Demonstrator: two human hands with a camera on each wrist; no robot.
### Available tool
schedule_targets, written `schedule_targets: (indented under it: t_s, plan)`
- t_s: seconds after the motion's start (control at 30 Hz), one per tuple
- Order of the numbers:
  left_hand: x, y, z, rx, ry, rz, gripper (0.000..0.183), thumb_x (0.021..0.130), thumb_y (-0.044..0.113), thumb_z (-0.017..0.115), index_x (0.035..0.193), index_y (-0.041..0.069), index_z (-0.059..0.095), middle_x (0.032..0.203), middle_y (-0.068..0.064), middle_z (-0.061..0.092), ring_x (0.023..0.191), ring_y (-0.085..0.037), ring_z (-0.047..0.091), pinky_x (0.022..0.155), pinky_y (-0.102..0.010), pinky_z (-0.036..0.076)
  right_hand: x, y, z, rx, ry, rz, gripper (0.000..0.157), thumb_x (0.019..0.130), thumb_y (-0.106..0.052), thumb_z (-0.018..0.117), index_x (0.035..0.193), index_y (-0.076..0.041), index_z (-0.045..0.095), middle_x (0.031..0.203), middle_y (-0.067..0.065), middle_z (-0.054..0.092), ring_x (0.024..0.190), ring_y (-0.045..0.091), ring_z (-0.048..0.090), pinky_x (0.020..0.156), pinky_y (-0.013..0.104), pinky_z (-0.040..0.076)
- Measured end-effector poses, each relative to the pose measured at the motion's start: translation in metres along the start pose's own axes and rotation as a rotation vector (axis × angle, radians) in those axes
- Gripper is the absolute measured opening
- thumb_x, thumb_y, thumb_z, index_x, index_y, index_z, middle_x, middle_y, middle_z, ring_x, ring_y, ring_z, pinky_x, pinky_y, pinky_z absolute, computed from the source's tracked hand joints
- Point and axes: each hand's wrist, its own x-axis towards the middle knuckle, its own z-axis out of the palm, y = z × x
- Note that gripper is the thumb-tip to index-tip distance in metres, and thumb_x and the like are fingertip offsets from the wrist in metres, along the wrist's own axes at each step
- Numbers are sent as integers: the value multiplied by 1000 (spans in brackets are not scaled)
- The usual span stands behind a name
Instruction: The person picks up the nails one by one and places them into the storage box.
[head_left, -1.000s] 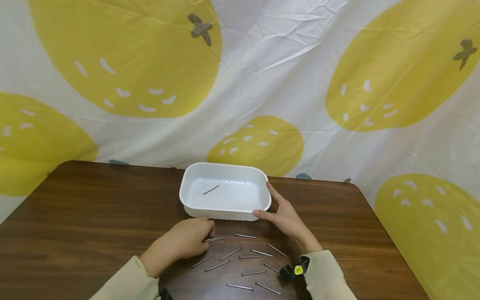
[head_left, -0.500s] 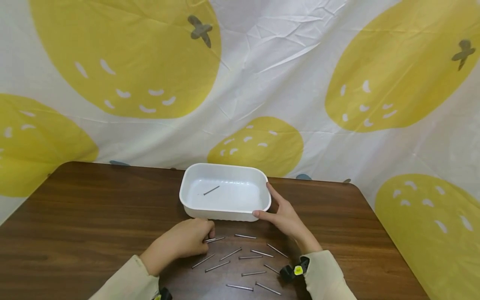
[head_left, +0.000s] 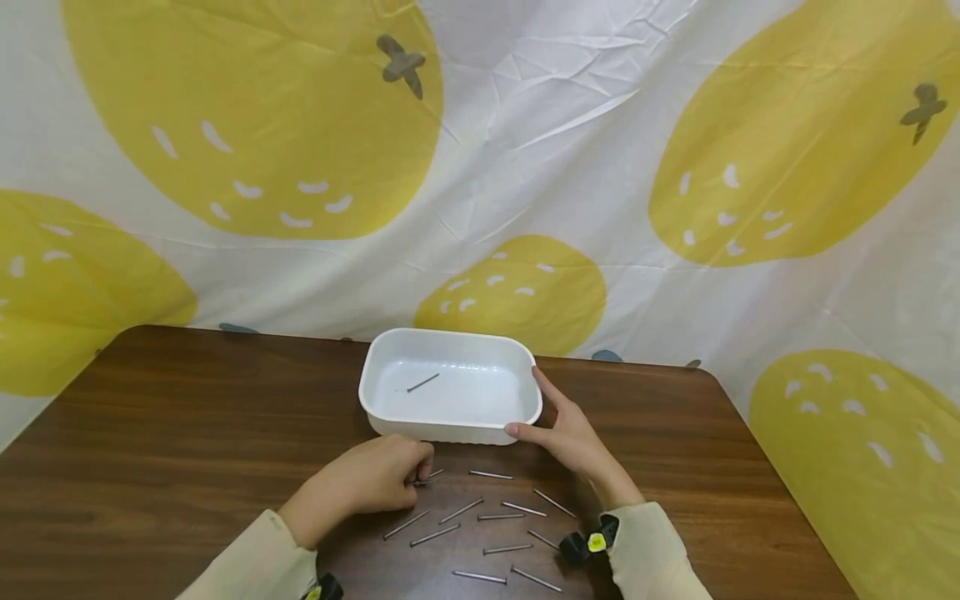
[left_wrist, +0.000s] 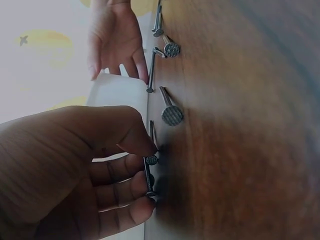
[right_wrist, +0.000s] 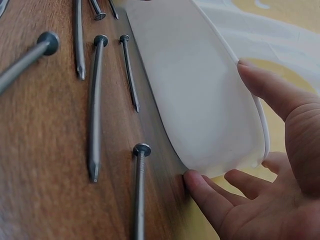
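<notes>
My left hand [head_left: 375,477] is down at the tabletop in front of the white rectangular container [head_left: 442,430]. Its thumb and curled fingers close on a steel nail [left_wrist: 152,160], and a second nail [left_wrist: 149,182] lies against the fingers in the left wrist view; the hand partly covers both. My right hand [head_left: 573,435] holds the container's right end. The thumb lies at the front rim, and the other fingers [right_wrist: 210,197] reach around the end wall. One nail [head_left: 423,382] lies on the container's floor.
Several loose nails [head_left: 480,576] are scattered on the brown wooden table [head_left: 187,433] between my forearms and in front of the container. Behind the table hangs a white cloth [head_left: 480,167] with yellow fruit shapes. A black wrist camera [head_left: 576,547] sits near the rightmost nails.
The nails at my left fingertips have shifted and turned, with less of them showing past the fingers. The left hand barely moves; the right hand and the container stay in place.
</notes>
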Motion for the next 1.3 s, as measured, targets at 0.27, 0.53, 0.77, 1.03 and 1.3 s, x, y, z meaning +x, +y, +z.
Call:
schedule_targets:
  t_s: [0.27,0.53,0.77,1.03,1.3]
  plan:
    - [-1,2,-7,-14,31,47,20,70,-3,67,77,14,58,66,7,50,60,-4,43,54,-21,38,0,0,1,21,-2,5,102,81,-28,85,162,-18,23,166,13,27,156,32,22,124,58,20]
    - [-1,1,-12,7,68,122,21,72,-7,66,87,6,64,73,3,54,67,-4,45,60,-19,42,-1,-1,1,38,-8,4,102,81,-27,84,162,-19,22,167,13,27,156,31,22,124,58,21]
    - [-1,0,-15,51,67,140,28,74,-8,65,99,4,70,87,-1,67,81,-9,58,73,-27,53,-1,-1,1,37,-7,8,102,81,-27,84,162,-20,22,167,12,27,155,31,24,124,57,22]
    - [-5,9,-19,62,56,104,29,75,-6,69,99,9,72,94,1,70,89,-12,63,80,-32,56,-1,-1,0,26,-10,12,102,82,-28,84,162,-20,22,167,13,26,156,32,21,124,58,21]
    - [-6,16,-29,31,113,192,29,78,-6,66,102,10,71,95,1,71,88,-9,63,80,-28,55,-1,-2,0,-4,-5,7,101,82,-30,83,162,-19,23,167,12,25,157,33,17,124,61,15]
